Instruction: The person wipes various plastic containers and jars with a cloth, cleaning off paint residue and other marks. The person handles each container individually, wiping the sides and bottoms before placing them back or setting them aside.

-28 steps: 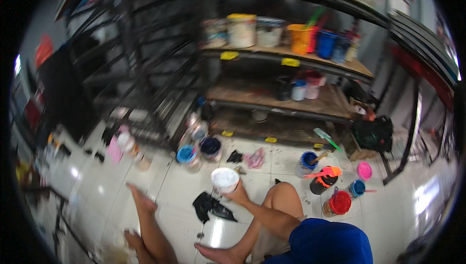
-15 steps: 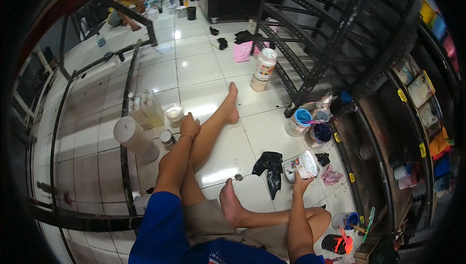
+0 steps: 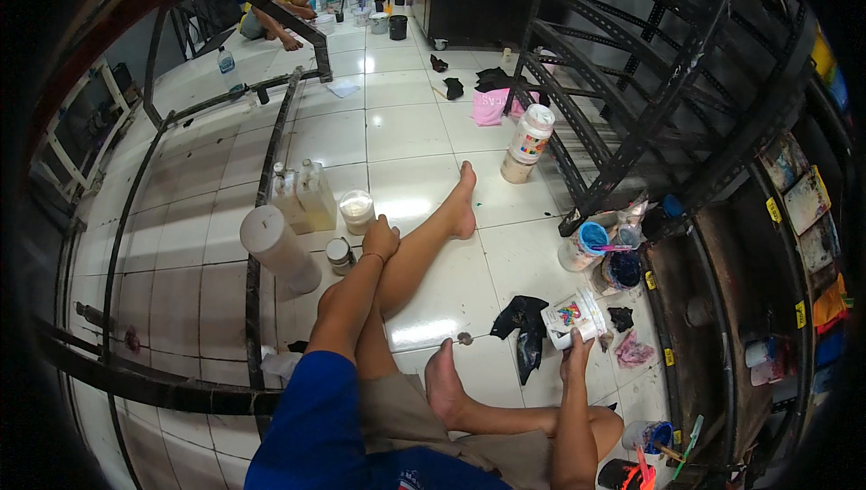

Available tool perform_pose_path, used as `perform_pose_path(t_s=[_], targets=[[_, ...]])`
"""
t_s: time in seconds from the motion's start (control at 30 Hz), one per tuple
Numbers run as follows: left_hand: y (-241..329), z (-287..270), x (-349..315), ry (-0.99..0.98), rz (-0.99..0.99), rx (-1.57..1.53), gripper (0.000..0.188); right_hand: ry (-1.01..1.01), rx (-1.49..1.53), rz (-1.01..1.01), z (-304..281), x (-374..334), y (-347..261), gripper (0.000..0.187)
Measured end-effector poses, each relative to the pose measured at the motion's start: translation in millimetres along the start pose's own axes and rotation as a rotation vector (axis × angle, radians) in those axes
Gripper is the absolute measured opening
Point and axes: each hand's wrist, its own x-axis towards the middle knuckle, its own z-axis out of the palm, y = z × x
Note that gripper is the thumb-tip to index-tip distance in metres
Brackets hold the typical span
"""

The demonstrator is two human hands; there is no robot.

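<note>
My right hand [image 3: 577, 357] grips the near edge of a white plastic tub [image 3: 568, 319] with a colourful label. The tub is tilted on its side above the floor, label up, its pale end to the right. A torn black plastic piece [image 3: 529, 359] lies just left of it. My left hand [image 3: 381, 238] rests beside my shin, its fingers mostly hidden behind the back of the hand. Nearest to that hand are a white-filled clear tub [image 3: 357, 211] and a small jar with a grey lid [image 3: 340, 254].
A tall pale cylinder [image 3: 278, 251] and clear jugs [image 3: 305, 201] stand by a black metal frame [image 3: 262, 183]. Paint pots [image 3: 584, 247] sit near the black rack [image 3: 603, 174] at right. Stacked white tubs [image 3: 528, 143] are beyond my foot. Another person [image 3: 278, 3] sits far left.
My right hand has turned the tub so its label now faces up and its pale end points right. The whole view has shifted; my left hand stays by the shin.
</note>
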Motion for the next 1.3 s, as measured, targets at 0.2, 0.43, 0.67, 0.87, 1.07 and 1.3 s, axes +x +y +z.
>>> perform_pose_path(t_s=[0.2, 0.43, 0.67, 0.87, 1.07, 1.3], targets=[[-6, 4, 8, -0.112, 0.004, -0.011, 0.037, -0.421, -0.049, 0.192, 50, -22, -66, 0.083], [-4, 2, 5, -0.132, 0.008, -0.023, 0.039, -0.759, -0.308, 0.322, 117, -52, -136, 0.097], [-6, 6, 9, -0.147, 0.021, 0.006, 0.040, -0.910, -0.555, 0.318, 142, -61, -162, 0.100], [-18, 9, 11, -0.111, 0.034, -0.014, 0.039, -0.911, -0.566, 0.315, 139, -58, -155, 0.101], [8, 3, 2, 0.007, 0.055, -0.103, 0.032, -0.654, -0.348, 0.284, 92, -35, -124, 0.101], [72, -51, 4, 0.025, 0.092, -1.057, 0.025, -0.174, -0.239, 0.094, 23, -6, -86, 0.094]])
